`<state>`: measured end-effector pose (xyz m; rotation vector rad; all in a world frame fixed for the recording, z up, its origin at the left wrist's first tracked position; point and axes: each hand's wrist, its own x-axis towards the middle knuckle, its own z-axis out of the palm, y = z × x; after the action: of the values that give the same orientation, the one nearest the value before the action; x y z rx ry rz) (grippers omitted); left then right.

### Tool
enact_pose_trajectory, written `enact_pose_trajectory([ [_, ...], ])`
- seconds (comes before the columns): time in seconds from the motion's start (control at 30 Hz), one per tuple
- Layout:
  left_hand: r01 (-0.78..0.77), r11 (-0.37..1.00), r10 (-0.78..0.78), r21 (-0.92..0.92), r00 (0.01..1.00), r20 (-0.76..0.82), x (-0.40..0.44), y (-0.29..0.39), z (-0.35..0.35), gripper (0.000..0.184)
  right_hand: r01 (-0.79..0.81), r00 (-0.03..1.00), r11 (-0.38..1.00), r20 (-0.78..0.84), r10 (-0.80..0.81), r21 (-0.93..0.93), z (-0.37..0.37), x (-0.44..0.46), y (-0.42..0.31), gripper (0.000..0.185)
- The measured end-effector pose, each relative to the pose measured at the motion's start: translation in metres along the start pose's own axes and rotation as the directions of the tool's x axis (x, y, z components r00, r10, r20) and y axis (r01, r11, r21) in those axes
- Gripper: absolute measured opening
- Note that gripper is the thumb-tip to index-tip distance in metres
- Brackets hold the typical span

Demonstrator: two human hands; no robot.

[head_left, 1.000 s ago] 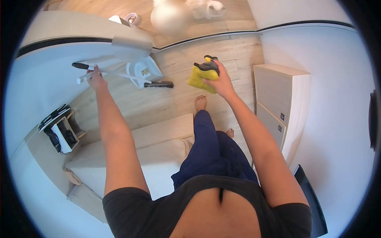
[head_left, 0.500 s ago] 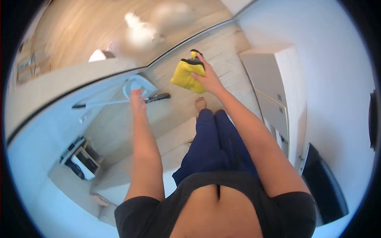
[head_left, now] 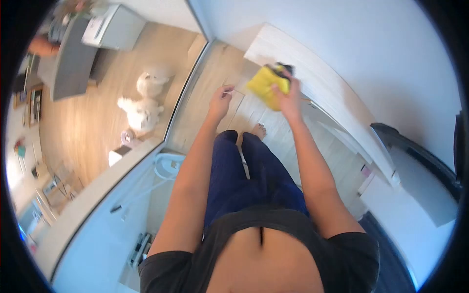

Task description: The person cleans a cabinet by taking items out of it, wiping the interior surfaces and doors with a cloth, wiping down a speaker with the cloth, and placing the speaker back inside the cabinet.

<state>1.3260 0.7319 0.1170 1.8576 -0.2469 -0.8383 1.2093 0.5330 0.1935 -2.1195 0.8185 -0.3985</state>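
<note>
My right hand [head_left: 290,97] is closed on a yellow cloth [head_left: 264,87] with a dark border. The folded cloth hangs over the near end of a pale wood-topped cabinet [head_left: 312,68]; motion blurs it, and I cannot tell whether it touches the top. My left hand [head_left: 221,102] is held out above the floor, left of the cloth. Its fingers are curled, with a thin whitish line at the fingertips that is too small to name.
Beyond a dark-framed partition [head_left: 188,88] at left, two white fluffy dogs [head_left: 141,113] are on the wood floor. A pale ring-shaped object [head_left: 166,166] stands by the low wall [head_left: 93,195]. A dark-edged screen [head_left: 415,151] is at right. My bare foot [head_left: 259,131] shows below.
My view has turned right, toward the cabinet. The yellow cloth, still in my right hand, is now by the cabinet top. My left hand has moved away from the pale ring-shaped object.
</note>
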Motion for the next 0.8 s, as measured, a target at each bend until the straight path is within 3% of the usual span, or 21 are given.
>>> enact_pose_trajectory([
  [0.07,0.039,0.998,-0.038,-0.052,0.999,0.029,0.013,0.007,0.005,0.034,-0.127,0.925,0.977,-0.376,0.055,-0.170,-0.045,0.017,0.042,0.054],
  [0.13,0.076,0.992,-0.070,-0.104,0.996,0.054,0.031,0.023,0.014,0.036,-0.441,0.661,0.897,-0.688,0.300,-0.032,-0.086,0.025,0.086,0.055],
  [0.17,0.147,0.979,-0.136,-0.144,0.987,0.080,0.041,0.033,0.016,0.039,-0.466,0.627,0.884,-0.713,0.314,-0.021,-0.099,0.026,0.107,0.055],
  [0.23,0.248,0.951,-0.226,-0.186,0.965,0.132,0.063,0.047,0.018,0.043,-0.812,0.372,0.580,-0.713,0.595,0.061,-0.098,0.030,0.152,0.056],
  [0.27,0.251,0.952,-0.222,-0.175,0.960,0.170,0.078,0.048,0.021,0.045,-0.777,0.390,0.629,-0.763,0.515,0.028,-0.076,0.033,0.190,0.059],
  [0.33,0.227,0.965,-0.189,-0.128,0.948,0.255,0.108,0.046,0.021,0.049,-0.724,0.527,0.678,-0.737,0.423,-0.128,-0.032,0.041,0.200,0.061],
  [0.4,0.186,0.980,-0.152,-0.067,0.926,0.346,0.132,0.045,0.015,0.053,-0.639,0.679,0.747,-0.591,0.436,-0.184,0.039,0.078,0.115,0.049],
  [0.43,0.170,0.985,-0.143,-0.036,0.910,0.390,0.141,0.044,0.011,0.055,-0.490,0.796,0.820,-0.536,0.282,-0.296,0.074,0.086,0.088,0.044],
  [0.5,0.167,0.986,-0.143,-0.013,0.880,0.453,0.152,0.038,0.005,0.059,-0.418,0.884,0.895,-0.301,0.359,-0.158,0.124,0.099,0.021,0.041],
  [0.57,0.232,0.969,-0.168,-0.090,0.878,0.449,0.163,0.014,0.007,0.058,-0.413,0.905,0.910,-0.130,0.405,-0.039,0.130,0.105,-0.028,0.044],
  [0.6,0.292,0.939,-0.190,-0.183,0.881,0.433,0.167,0.006,0.009,0.056,-0.453,0.879,0.891,-0.190,0.438,-0.042,0.118,0.107,-0.035,0.047],
  [0.63,0.285,0.943,-0.188,-0.172,0.882,0.433,0.167,0.011,0.012,0.056,-0.433,0.818,0.901,-0.413,0.400,0.014,0.115,0.107,-0.011,0.046],
  [0.67,0.159,0.984,-0.116,-0.083,0.917,0.380,0.163,0.020,0.017,0.052,-0.378,0.747,0.926,-0.583,0.318,0.021,0.089,0.102,0.006,0.046],
  [0.7,0.032,0.999,-0.033,0.009,0.939,0.343,0.161,0.027,0.022,0.049,-0.441,0.678,0.894,-0.682,0.276,-0.076,0.055,0.093,0.036,0.047],
  [0.73,0.026,1.000,-0.029,0.014,0.933,0.358,0.160,0.032,0.026,0.049,-0.518,0.561,0.849,-0.791,0.246,-0.103,0.016,0.078,0.054,0.046],
  [0.8,-0.104,0.971,0.060,0.215,0.977,0.202,0.160,0.036,0.041,0.042,-0.754,0.319,0.652,-0.912,0.257,-0.079,-0.051,0.046,0.114,0.045],
])
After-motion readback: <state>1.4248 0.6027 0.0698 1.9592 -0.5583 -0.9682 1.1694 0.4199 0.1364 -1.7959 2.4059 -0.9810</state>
